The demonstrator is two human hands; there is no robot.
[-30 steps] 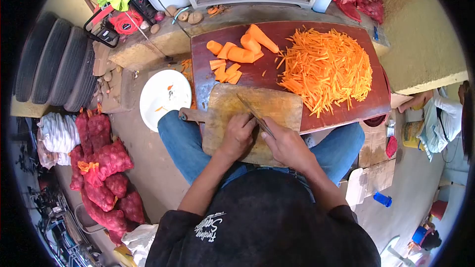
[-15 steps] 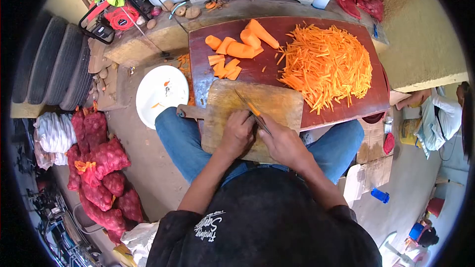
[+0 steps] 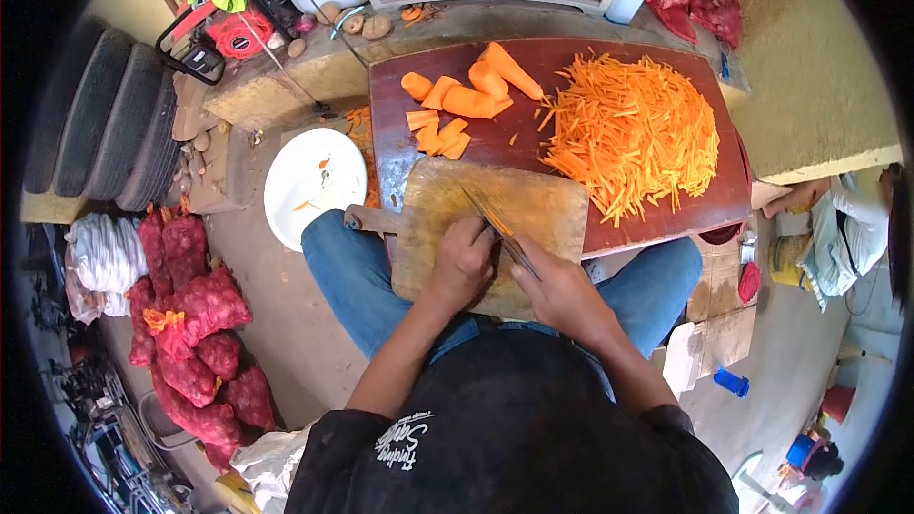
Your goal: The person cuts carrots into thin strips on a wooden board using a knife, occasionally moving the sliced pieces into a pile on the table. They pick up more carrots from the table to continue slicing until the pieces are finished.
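Note:
A worn wooden cutting board (image 3: 428, 192) lies across my lap, against the table edge. My right hand (image 3: 555, 287) is closed round the handle of a knife (image 3: 474, 202), its blade pointing away and to the left over the board. Beside the blade shows a thin carrot piece (image 3: 500, 225). My left hand (image 3: 463, 265) is curled on the board close to the blade, fingers pressed on the carrot, which they mostly hide. On the dark red table (image 3: 400, 133), peeled carrot chunks (image 3: 466, 100) lie beyond the board. A large heap of carrot strips (image 3: 633, 128) is piled to their right.
A white basin (image 3: 314, 162) with a few orange scraps stands on the floor at the left. Red net sacks (image 3: 205, 305) and stacked tires (image 3: 90, 119) are farther left. A person in a light top (image 3: 857, 219) is at the far right.
The view has shifted slightly, so the board and table appear a little lower and to the right. Both hands stay at the board; the knife has shifted slightly beside the carrot.

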